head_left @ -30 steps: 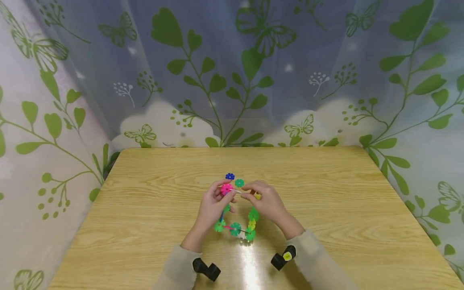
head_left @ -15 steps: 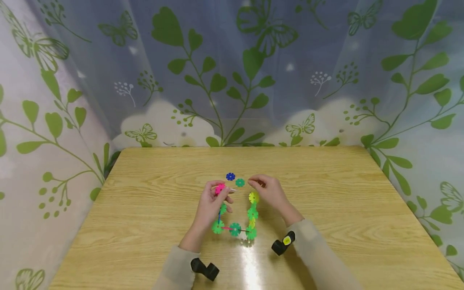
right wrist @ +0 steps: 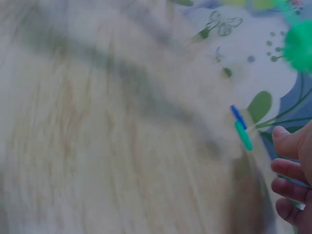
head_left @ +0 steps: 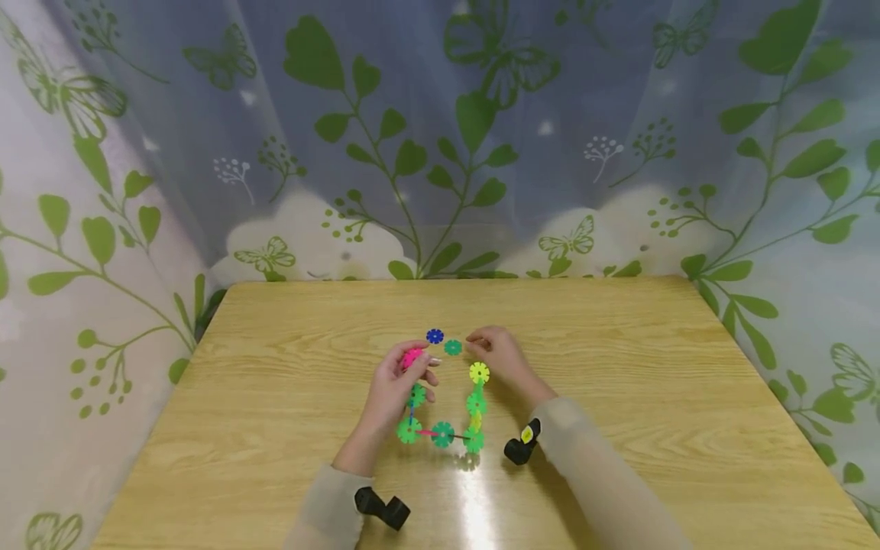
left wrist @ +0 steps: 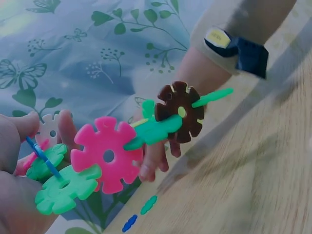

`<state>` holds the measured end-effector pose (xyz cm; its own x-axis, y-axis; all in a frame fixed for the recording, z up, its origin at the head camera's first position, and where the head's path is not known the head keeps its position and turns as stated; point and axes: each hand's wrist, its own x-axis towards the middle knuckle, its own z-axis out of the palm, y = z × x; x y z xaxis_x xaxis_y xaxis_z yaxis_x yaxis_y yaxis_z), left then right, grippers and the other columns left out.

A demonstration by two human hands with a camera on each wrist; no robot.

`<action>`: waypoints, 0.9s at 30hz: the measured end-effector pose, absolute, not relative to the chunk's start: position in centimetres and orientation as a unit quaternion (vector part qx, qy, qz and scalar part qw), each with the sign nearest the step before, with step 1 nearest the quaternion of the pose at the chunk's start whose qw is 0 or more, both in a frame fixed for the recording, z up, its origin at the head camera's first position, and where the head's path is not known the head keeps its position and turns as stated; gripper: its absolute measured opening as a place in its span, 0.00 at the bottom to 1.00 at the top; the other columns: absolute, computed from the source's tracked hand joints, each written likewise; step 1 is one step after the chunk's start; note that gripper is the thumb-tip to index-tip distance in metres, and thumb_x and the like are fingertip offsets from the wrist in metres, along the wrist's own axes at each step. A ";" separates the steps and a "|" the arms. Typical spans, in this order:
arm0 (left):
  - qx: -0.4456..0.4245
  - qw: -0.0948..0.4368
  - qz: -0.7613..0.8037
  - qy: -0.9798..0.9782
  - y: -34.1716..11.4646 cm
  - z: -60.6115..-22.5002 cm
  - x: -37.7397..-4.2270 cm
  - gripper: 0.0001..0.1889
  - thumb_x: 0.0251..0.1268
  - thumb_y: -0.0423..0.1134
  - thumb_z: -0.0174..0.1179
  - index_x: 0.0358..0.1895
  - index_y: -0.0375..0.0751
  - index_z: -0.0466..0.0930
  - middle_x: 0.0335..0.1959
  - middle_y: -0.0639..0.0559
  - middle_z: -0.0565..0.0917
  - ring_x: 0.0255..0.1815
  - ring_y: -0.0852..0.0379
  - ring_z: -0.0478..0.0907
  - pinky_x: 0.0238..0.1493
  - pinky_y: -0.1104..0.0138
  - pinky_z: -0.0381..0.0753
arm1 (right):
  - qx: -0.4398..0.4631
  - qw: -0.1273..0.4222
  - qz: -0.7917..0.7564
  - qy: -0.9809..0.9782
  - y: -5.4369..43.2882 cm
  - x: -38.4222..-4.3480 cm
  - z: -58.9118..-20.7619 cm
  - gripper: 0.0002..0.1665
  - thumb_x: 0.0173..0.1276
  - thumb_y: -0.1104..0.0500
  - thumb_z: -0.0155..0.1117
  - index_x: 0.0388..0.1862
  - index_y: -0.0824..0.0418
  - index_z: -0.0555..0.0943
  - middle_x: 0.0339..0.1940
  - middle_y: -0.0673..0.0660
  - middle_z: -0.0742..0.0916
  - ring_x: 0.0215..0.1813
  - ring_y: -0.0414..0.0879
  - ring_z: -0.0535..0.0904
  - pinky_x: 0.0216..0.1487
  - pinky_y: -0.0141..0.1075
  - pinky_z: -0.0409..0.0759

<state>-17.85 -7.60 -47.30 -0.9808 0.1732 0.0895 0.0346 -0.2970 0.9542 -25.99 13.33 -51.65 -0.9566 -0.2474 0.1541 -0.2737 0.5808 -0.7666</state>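
Observation:
My left hand (head_left: 393, 389) grips one end of a chain of slotted plastic snowflake discs, at a pink disc (head_left: 412, 358) with a white disc (left wrist: 48, 128) joined to it. The chain hangs in a U of green discs, with a yellow disc (head_left: 479, 373) at its free right end. A brown disc (left wrist: 178, 112) shows in the left wrist view. My right hand (head_left: 502, 357) holds nothing, its fingers loosely bent, just right of a loose teal disc (head_left: 453, 347). A loose blue disc (head_left: 435, 336) lies beside that one.
The wooden table (head_left: 619, 359) reaches back to a leaf-and-butterfly patterned curtain (head_left: 440, 153), which also encloses both sides. Black wrist cameras (head_left: 382, 508) sit on both sleeves. The chain's lower discs hang close over the tabletop.
My right hand has let go of the white disc and moved away up and to the right, near the loose teal disc. My left hand has shifted slightly left with the chain.

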 end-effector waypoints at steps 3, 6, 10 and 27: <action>0.084 0.045 0.811 0.577 -7.7 -47.3 -17.8 0.18 0.67 0.39 0.56 0.56 0.34 0.70 0.41 0.35 0.79 0.27 0.55 0.78 0.21 0.68 0.83 | 0.163 0.012 0.411 -0.897 13.1 -26.4 -52.4 0.15 0.63 0.59 0.64 0.47 0.66 0.81 0.49 0.63 0.81 0.51 0.56 0.74 0.52 0.47 0.77; 0.086 0.047 0.814 0.573 -7.7 -47.3 -17.7 0.20 0.68 0.38 0.55 0.57 0.30 0.67 0.40 0.39 0.80 0.28 0.56 0.78 0.22 0.67 0.84 | 0.156 0.013 0.368 -0.917 12.7 -26.4 -52.6 0.18 0.63 0.55 0.65 0.48 0.65 0.81 0.54 0.65 0.77 0.57 0.60 0.68 0.58 0.52 0.71; 0.088 0.047 0.815 0.570 -7.7 -47.2 -17.6 0.22 0.68 0.38 0.55 0.57 0.27 0.65 0.40 0.40 0.80 0.29 0.56 0.79 0.24 0.65 0.85 | 0.136 0.007 0.293 -0.946 11.8 -26.5 -52.4 0.23 0.64 0.48 0.63 0.51 0.62 0.80 0.56 0.65 0.73 0.60 0.60 0.64 0.60 0.52 0.69; 0.084 0.028 0.817 0.570 -7.5 -47.2 -17.7 0.17 0.65 0.41 0.58 0.50 0.32 0.71 0.39 0.40 0.81 0.28 0.55 0.79 0.25 0.61 0.86 | 0.113 0.024 0.281 -0.953 10.4 -26.8 -52.3 0.18 0.59 0.53 0.69 0.44 0.61 0.76 0.40 0.59 0.76 0.46 0.54 0.70 0.45 0.44 0.73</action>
